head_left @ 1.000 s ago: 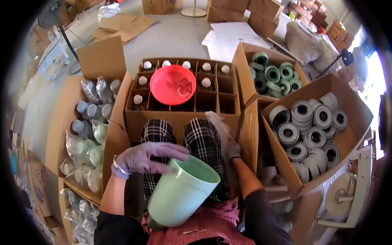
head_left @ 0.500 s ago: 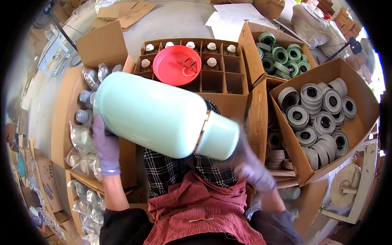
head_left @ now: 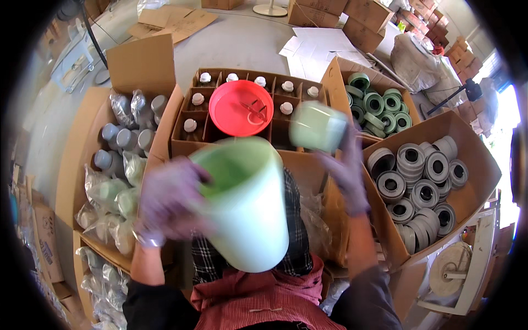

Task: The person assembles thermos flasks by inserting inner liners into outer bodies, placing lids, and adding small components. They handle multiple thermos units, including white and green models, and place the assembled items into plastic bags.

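A large pale green flask shell (head_left: 247, 220) stands tilted over my lap, its wide open end up and its hollow inside showing. My left hand (head_left: 171, 198), in a lilac glove, is closed at the shell's rim; motion blurs the fingers. A smaller pale green cup-like cap (head_left: 317, 126) is held up in front of my right hand (head_left: 349, 170), also gloved. That hand grips the cap from its right side, well apart from the shell. The shell's lower end is turned away from view.
Beyond the shell, a divided carton (head_left: 181, 129) holds white-capped bottles, with a red bowl (head_left: 241, 107) containing scissors on top. On the left, a carton (head_left: 82, 148) holds wrapped cups. Green rings (head_left: 374, 103) and grey rings (head_left: 425, 163) fill cartons on the right.
The flask has swung from lying crosswise to nearly upright, its open end now showing. The cap, earlier at its narrow end, is now apart in my right hand, up and to the right.
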A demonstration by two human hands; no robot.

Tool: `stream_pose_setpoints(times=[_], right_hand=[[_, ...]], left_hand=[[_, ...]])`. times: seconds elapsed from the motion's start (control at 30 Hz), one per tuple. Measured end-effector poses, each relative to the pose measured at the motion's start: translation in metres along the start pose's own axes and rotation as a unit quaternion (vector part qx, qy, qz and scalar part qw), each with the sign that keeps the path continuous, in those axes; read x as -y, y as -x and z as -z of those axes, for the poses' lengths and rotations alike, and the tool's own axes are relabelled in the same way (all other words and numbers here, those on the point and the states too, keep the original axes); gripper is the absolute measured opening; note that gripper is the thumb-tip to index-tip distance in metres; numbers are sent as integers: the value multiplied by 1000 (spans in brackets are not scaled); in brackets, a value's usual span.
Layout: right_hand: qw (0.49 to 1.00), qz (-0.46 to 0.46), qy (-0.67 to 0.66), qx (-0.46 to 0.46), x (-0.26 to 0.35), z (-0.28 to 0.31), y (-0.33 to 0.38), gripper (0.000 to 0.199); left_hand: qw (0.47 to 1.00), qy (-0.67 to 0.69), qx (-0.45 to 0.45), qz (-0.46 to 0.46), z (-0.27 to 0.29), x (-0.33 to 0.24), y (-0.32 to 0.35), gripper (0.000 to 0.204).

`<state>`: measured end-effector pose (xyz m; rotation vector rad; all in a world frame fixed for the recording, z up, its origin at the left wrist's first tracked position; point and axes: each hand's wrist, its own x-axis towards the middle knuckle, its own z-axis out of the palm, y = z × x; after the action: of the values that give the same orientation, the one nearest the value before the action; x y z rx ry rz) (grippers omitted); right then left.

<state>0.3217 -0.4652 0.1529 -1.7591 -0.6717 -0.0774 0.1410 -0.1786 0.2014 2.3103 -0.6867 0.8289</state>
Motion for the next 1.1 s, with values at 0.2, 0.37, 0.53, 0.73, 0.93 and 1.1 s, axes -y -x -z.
stream_pose_setpoints(times=[0.2, 0.37, 0.53, 0.73, 0.93, 1.1], right_hand=[[895, -28, 403, 187, -142, -154, -94, 77], [952, 17, 306, 7, -226, -143, -152, 26], [921, -89, 345, 160, -326, -97, -150, 48], [903, -1, 429, 36, -251, -66, -153, 51], [888, 255, 378, -61, -39, -16, -117, 45], [909, 316, 271, -27, 32, -31, -34, 60]], left_hand=[[937, 238, 252, -44, -56, -44, 1, 27], [899, 404, 97, 134, -63, 24, 42, 36], [807, 561, 114, 147, -83, 61, 27, 35], [793, 469, -27, 388, -96, 95, 2, 49], [648, 557, -85, 512, -143, 133, -49, 80], [512, 782, -57, 351, -135, 150, -58, 85]])
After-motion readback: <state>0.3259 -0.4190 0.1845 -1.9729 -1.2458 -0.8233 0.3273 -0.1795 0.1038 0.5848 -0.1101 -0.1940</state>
